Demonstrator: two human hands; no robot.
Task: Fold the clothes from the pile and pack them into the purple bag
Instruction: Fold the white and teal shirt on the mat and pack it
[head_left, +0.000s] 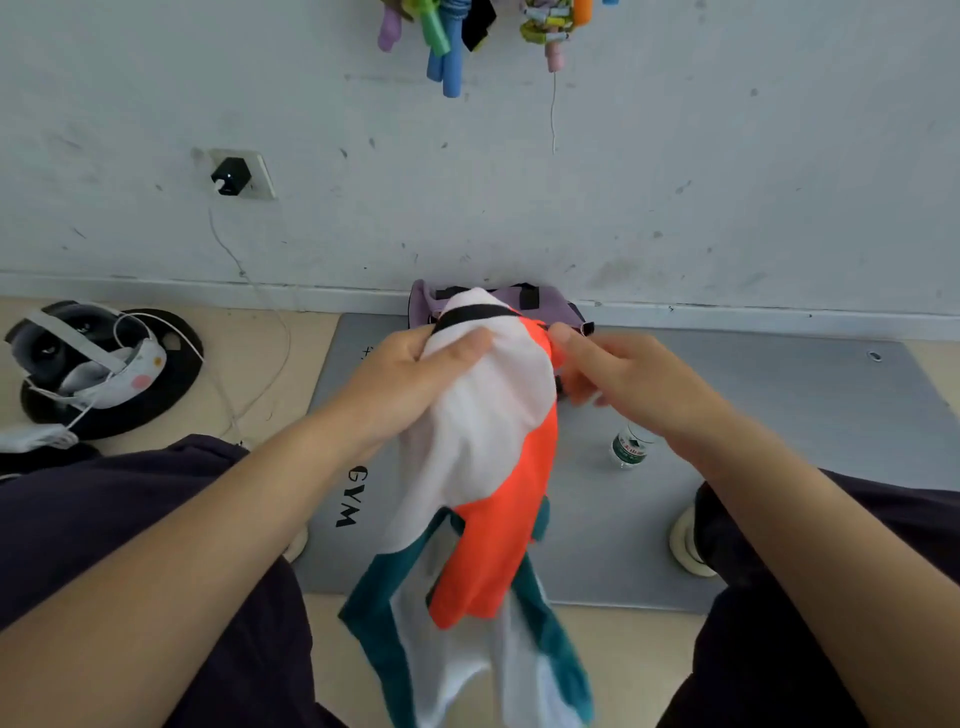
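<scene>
White-orange-teal garment (483, 467) held up over gym mat (779, 405), purple bag (550, 301) behind at wall. Left hand (415, 374) gripping collar; right hand (613, 374) pinching orange edge. Advisable: spread shoulders taut, then fold.

Your left hand (415, 374) and right hand (618, 379) grip a white, orange and teal garment (493, 467). Beyond it, the purple bag (550, 301) sits against the far wall.

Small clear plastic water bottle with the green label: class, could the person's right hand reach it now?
Probably not at once: the right hand pinches the white, orange and teal garment. The bottle stands unobstructed just below it.
</scene>
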